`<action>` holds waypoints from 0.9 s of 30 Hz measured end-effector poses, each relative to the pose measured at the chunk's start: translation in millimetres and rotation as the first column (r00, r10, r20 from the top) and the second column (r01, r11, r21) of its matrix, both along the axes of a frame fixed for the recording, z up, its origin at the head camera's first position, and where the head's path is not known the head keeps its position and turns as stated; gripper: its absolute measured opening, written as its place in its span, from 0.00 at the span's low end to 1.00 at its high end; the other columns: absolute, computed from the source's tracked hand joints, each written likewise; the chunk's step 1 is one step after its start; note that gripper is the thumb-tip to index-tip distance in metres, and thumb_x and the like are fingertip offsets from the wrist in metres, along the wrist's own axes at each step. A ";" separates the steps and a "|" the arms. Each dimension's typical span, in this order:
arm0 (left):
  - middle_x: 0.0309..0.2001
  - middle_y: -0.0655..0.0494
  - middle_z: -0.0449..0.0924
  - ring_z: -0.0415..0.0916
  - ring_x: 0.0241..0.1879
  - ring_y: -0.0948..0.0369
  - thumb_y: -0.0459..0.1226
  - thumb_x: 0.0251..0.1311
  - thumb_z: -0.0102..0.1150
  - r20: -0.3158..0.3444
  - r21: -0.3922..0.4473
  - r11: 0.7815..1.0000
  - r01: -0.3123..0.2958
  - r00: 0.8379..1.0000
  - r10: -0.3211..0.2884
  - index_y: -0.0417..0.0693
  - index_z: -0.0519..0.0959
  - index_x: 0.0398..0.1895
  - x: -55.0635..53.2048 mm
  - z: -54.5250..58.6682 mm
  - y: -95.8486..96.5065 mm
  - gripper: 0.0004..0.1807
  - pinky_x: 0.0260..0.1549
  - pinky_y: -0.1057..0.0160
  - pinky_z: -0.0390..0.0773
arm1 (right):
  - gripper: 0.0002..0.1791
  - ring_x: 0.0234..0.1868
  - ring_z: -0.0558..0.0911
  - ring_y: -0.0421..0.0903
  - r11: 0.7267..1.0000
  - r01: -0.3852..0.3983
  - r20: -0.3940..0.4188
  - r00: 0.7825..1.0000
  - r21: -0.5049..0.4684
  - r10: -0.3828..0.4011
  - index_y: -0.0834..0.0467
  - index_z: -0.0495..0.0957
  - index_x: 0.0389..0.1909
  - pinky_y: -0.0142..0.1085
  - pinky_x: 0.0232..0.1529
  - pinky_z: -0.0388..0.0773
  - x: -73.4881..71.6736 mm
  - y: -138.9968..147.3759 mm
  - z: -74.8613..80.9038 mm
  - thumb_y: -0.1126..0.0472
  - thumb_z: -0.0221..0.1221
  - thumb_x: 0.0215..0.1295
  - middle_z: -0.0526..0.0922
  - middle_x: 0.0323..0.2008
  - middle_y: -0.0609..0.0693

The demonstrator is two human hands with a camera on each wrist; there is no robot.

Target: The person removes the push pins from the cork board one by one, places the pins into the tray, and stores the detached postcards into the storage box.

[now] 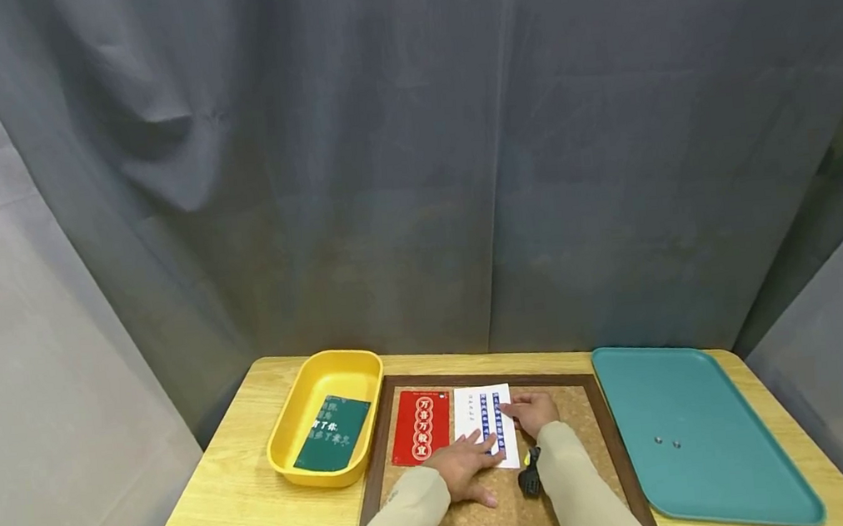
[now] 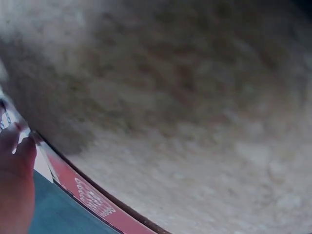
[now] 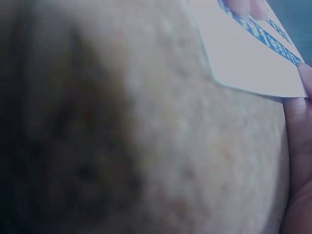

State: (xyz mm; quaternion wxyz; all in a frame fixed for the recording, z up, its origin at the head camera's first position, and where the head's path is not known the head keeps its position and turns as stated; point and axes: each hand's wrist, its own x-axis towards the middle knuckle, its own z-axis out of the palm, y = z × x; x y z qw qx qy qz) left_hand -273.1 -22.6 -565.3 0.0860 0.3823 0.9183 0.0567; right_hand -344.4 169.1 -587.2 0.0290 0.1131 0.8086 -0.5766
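A white card (image 1: 468, 426) with blue printed columns lies on the framed cork board (image 1: 514, 505), to the right of a red card (image 1: 411, 431) with white characters. My left hand (image 1: 463, 464), fingers spread, rests over the white card's lower left part. At the card's right edge, my right hand (image 1: 536, 412) has its fingers bent. The right wrist view shows that hand's thumb and finger (image 3: 298, 117) pinching the edge of the white card (image 3: 248, 63). Fingertips of the left hand also show over the card there.
A yellow bin (image 1: 277, 443) holding a dark green card (image 1: 334, 433) stands left of the board. To the right lies a teal tray (image 1: 705, 405) with two small metal pieces (image 1: 667, 442) on it. Grey curtains (image 1: 413, 172) hang behind the wooden table (image 1: 239, 496).
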 end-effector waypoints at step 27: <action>0.71 0.51 0.62 0.56 0.71 0.52 0.57 0.43 0.72 -0.057 0.030 0.943 -0.333 0.941 0.334 0.56 0.66 0.69 -27.6 73.2 -106.1 0.47 0.66 0.49 0.62 | 0.16 0.28 0.78 0.43 1.000 0.019 0.016 1.000 0.016 -0.019 0.69 0.81 0.43 0.31 0.27 0.74 -7.6 5.1 -4.0 0.62 0.66 0.58 0.83 0.32 0.53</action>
